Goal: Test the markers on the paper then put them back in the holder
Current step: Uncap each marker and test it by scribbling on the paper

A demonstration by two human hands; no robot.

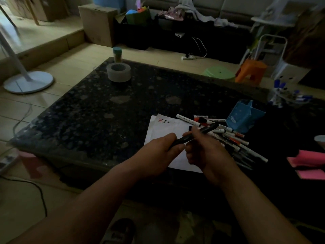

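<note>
From the head camera, I look down at a dark speckled table [105, 110]. Both hands meet over a white sheet of paper [163, 129] and hold one black marker [195, 134] slanted between them. My left hand [158, 152] is closed around the lower end; my right hand [205, 150] pinches the barrel further up, fingers curled. I judge this as uncapping, or possibly recapping; I cannot tell which. The paper already carries short red and black test strokes near its far edge. A loose pile of markers [228, 136] lies just right of the paper, beside the blue holder [244, 117], which looks empty. Next would come pulling the ends apart and touching tip to paper.
</note>
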